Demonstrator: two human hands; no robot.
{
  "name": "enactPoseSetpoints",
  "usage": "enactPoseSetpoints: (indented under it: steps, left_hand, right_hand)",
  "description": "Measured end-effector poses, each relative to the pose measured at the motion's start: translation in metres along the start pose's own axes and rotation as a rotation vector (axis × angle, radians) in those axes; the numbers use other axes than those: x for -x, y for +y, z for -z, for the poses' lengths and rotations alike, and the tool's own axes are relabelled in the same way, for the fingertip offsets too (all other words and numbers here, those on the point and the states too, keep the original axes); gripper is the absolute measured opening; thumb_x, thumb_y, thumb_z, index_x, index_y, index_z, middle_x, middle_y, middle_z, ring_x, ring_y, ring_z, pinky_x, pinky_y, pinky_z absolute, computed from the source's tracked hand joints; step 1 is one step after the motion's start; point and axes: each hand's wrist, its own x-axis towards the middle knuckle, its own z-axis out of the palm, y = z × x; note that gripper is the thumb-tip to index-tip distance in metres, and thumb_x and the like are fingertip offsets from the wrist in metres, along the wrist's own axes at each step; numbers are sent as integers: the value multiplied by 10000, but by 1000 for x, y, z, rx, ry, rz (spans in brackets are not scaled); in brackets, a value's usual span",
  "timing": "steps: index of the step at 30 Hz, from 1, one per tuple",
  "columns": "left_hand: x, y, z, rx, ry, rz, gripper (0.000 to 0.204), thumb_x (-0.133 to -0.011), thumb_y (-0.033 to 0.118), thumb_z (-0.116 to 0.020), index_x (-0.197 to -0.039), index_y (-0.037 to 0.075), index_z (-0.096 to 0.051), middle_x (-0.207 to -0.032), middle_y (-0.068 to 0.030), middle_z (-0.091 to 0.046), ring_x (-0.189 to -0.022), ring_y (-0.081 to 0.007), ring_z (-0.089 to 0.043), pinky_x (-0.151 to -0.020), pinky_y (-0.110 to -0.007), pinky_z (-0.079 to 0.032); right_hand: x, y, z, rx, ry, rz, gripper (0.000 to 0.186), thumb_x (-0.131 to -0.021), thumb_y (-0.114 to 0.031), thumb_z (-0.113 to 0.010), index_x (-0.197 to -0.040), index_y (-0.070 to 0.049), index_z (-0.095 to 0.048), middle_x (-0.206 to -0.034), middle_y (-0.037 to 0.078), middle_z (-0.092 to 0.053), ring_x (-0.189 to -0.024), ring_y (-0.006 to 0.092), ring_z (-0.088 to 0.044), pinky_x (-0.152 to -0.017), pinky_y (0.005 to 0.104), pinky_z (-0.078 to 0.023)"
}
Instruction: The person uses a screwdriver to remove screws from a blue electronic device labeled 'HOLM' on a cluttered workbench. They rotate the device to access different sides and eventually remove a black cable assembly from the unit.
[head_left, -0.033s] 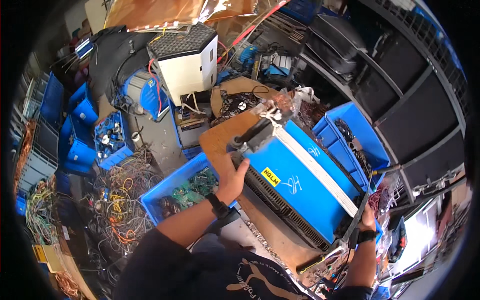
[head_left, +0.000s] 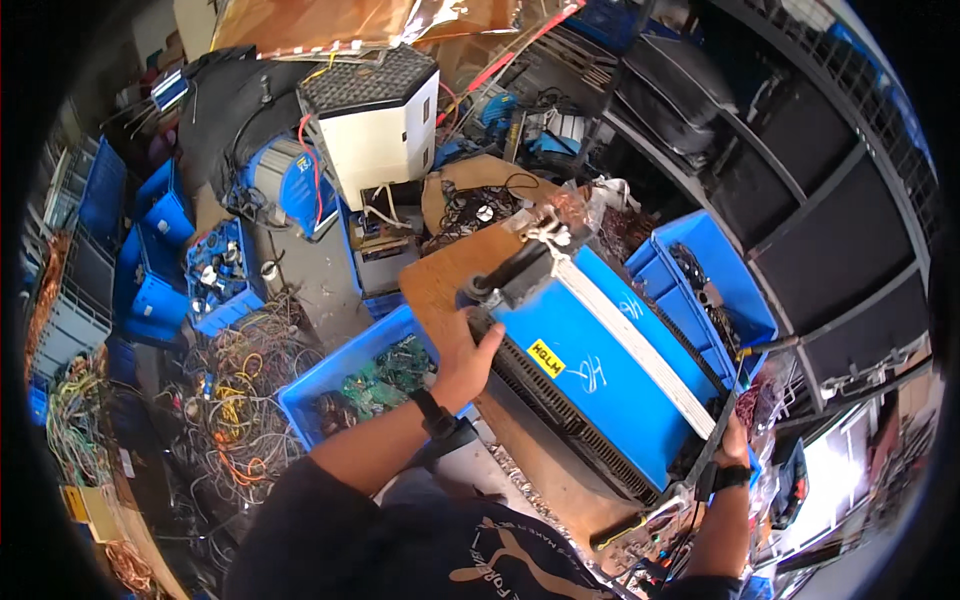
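A large blue-cased unit, with black vented sides, white rope strips along its top and a yellow label, lies tilted diagonally on a wooden board. My left hand grips its upper left corner, thumb along the vented edge. My right hand is closed on its lower right end, beside a dark strap; the fingertips are partly hidden. A long tool with a yellow-and-black handle lies below the unit among small loose parts.
Blue crates of scrap stand left of the board, more blue bins at the right. Tangled cables cover the left floor. A white cabinet and a blue machine stand at the back. Dark metal racks line the right.
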Motion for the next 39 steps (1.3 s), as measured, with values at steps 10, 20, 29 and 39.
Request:
enactPoseSetpoints:
  steps: [10, 20, 29, 39]
  left_hand:
    - [-45, -11, 74, 386, -429, 248, 419, -946, 293, -579, -1209, -32, -555, -1184, -152, -603, -1133, -237, -555, -981, -340, -412]
    - [-110, -89, 90, 174, -523, 146, 378, -837, 198, -704, -1151, 13, -606, -1084, -142, -667, -1009, -251, -632, -861, -342, -500]
    - [-114, -128, 64, -80, -624, -70, 625, -719, 163, -784, -1264, 5, -521, -1230, -200, -578, -1171, -321, -542, -1016, -394, -415]
    - [-112, -164, 6, 67, -493, -105, 583, -699, 225, -825, -1185, 27, -571, -1103, -180, -638, -1035, -323, -616, -889, -400, -480]
  right_hand:
    - [103, -70, 1, 237, 468, 110, 301, -925, -396, -604, -742, -179, -505, -549, -27, -458, -401, 113, -438, -366, 254, -351]
    - [197, -21, -56, 233, 578, 63, 192, -910, -227, -605, -796, -112, -502, -573, 4, -487, -417, 137, -477, -389, 282, -421]
    - [231, -34, -104, 243, 580, 37, 146, -916, -198, -603, -877, -79, -529, -586, 4, -491, -431, 120, -473, -384, 270, -408]
    - [236, -43, -116, 353, 490, 26, 163, -934, -214, -573, -920, -61, -521, -600, 39, -536, -441, 139, -510, -400, 274, -441]
